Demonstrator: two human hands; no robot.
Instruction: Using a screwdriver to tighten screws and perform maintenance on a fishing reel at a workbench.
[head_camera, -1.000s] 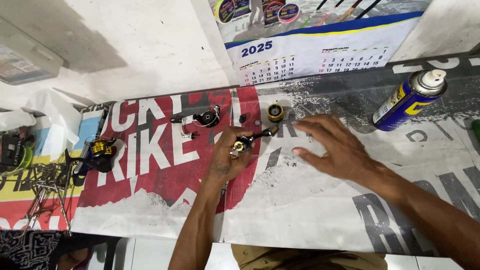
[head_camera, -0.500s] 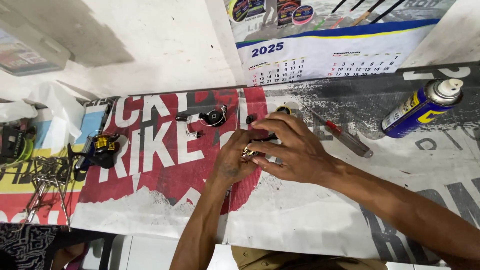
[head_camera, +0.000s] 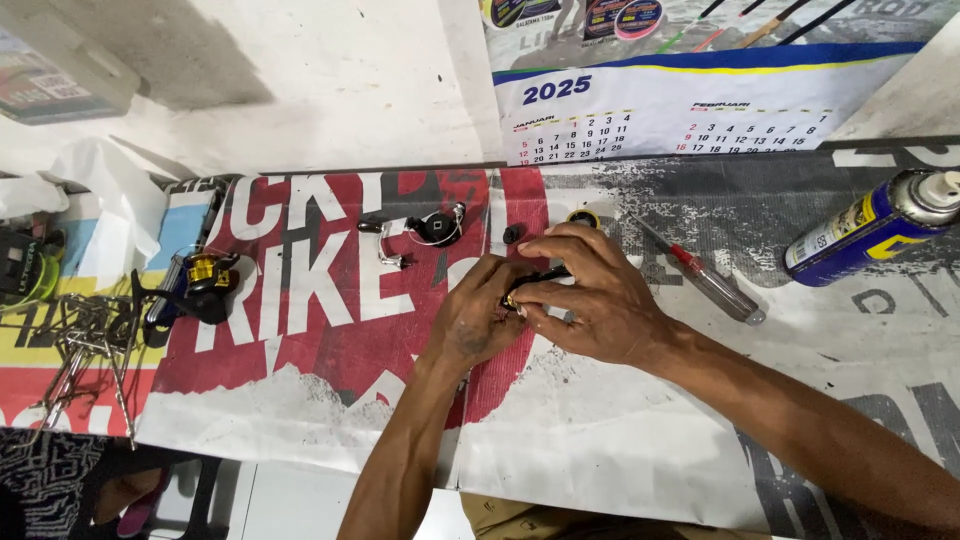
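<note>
Both forearms bare, sleeveless to the frame edge; no rings.

A blue spray can (head_camera: 873, 228) lies at the desk's (head_camera: 620, 440) right end, a red-handled screwdriver (head_camera: 705, 280) near it. A yellow-spooled fishing reel (head_camera: 200, 285) sits left, beside a tangle of metal tools (head_camera: 85, 345). A calendar (head_camera: 680, 105) hangs on the wall behind.

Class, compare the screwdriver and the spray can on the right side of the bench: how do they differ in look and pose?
The screwdriver is thin, with a red and clear handle; the spray can is thick, blue and yellow with a white nozzle. The screwdriver slants with its handle end towards the near right; the spray can slants with its nozzle end towards the far right. The screwdriver lies closer to the right hand than the spray can does. Both lie flat on the printed banner, untouched.
</note>
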